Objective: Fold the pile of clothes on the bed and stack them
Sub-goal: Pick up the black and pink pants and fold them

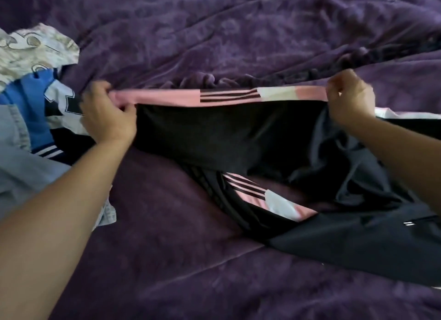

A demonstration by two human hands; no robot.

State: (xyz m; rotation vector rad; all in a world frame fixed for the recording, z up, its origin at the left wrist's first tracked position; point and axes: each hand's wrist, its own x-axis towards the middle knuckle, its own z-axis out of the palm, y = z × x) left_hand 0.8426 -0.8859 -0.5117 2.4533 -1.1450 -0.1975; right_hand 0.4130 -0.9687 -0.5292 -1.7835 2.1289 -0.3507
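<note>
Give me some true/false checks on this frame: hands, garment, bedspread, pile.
1. The left hand and right hand both grip the pink band of the black garment. True.
2. The bedspread is green. False: it is purple.
3. A pile of other clothes lies beside the left hand. True.
4. The black garment lies folded flat. False: its top edge is held stretched between the hands, and the rest is rumpled on the bedspread.

Both hands (108, 114) (349, 98) pinch black garment's (214, 133) pink band, stretched above bed (179, 260).
</note>
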